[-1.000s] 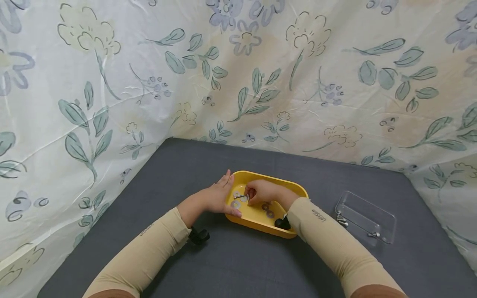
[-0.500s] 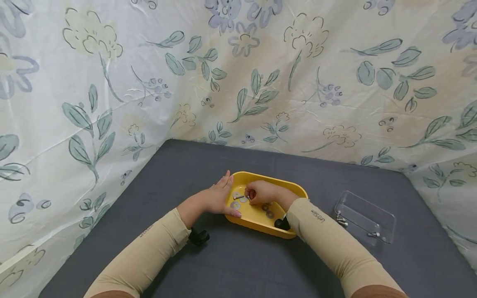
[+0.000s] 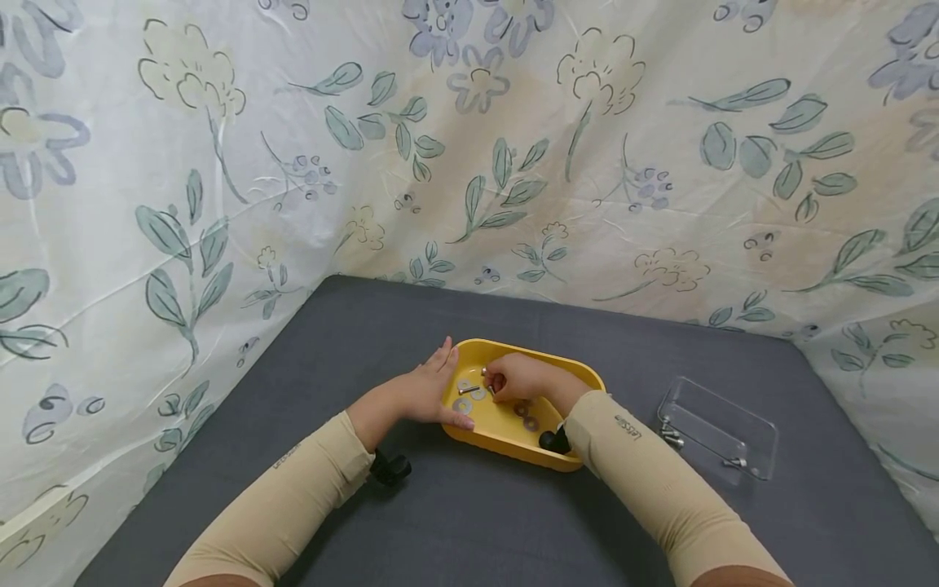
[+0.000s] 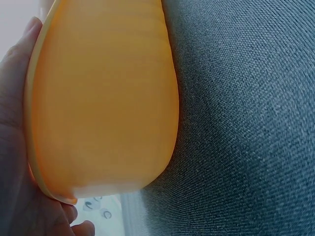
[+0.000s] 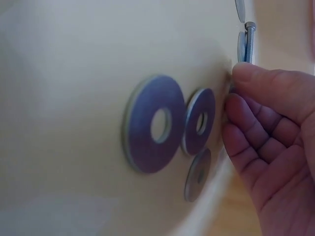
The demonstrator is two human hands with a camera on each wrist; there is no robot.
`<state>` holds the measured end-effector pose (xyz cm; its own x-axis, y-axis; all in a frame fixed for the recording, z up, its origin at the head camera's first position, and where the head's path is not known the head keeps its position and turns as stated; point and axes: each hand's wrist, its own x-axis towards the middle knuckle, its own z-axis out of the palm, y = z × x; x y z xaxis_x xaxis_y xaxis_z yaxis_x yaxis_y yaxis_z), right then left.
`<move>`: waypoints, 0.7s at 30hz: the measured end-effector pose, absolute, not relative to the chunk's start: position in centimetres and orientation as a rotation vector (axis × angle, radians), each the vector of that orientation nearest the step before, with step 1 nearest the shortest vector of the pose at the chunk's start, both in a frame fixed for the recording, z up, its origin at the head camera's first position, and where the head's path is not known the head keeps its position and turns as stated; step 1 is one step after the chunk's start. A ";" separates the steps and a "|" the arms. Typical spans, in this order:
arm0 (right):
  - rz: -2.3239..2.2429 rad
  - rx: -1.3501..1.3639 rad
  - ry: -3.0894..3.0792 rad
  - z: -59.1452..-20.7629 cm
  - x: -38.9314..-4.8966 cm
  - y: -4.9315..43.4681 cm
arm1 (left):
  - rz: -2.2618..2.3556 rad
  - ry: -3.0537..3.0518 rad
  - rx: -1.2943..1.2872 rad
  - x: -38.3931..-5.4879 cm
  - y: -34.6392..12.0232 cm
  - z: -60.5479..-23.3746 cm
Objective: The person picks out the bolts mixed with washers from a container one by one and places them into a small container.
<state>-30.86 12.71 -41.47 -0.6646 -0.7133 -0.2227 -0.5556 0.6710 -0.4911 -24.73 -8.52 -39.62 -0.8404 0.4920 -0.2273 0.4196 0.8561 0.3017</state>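
Observation:
In the head view my left hand (image 3: 420, 393) rests on the left end of a yellow tray (image 3: 528, 452). Its thumb lies at the front rim and its straight fingers reach toward the back corner; the left wrist view shows this hand along the tray rim (image 4: 30, 98). My right hand (image 3: 522, 377) is inside the tray, thumb and fingers pinching a small metal screw (image 3: 492, 390), mostly hidden by the fingertips. Just left of them another screw (image 3: 468, 390) lies over pale washers (image 3: 462, 405). Several washers (image 5: 153, 125) lie flat nearer the right wrist.
A clear plastic tray (image 3: 722, 424) stands at the right, with screws (image 3: 672, 435) at its left side and more at its front edge. Black wrist-camera parts (image 3: 392, 470) show below the left sleeve. A flowered curtain (image 3: 469, 163) hangs behind the grey table (image 3: 440, 522).
My right fingertips shift slightly in the tray, and a screw head now shows just behind them. The left hand stays on the rim.

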 end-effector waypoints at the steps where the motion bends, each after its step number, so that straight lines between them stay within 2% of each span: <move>1: -0.543 -0.992 2.489 -41.4 -30.9 12.7 | 0.350 2.735 0.688 -24.7 -8.5 -39.6; 21: -0.660 -0.992 2.454 -39.3 -30.9 13.3 | 0.351 2.736 0.684 -24.8 -8.5 -39.6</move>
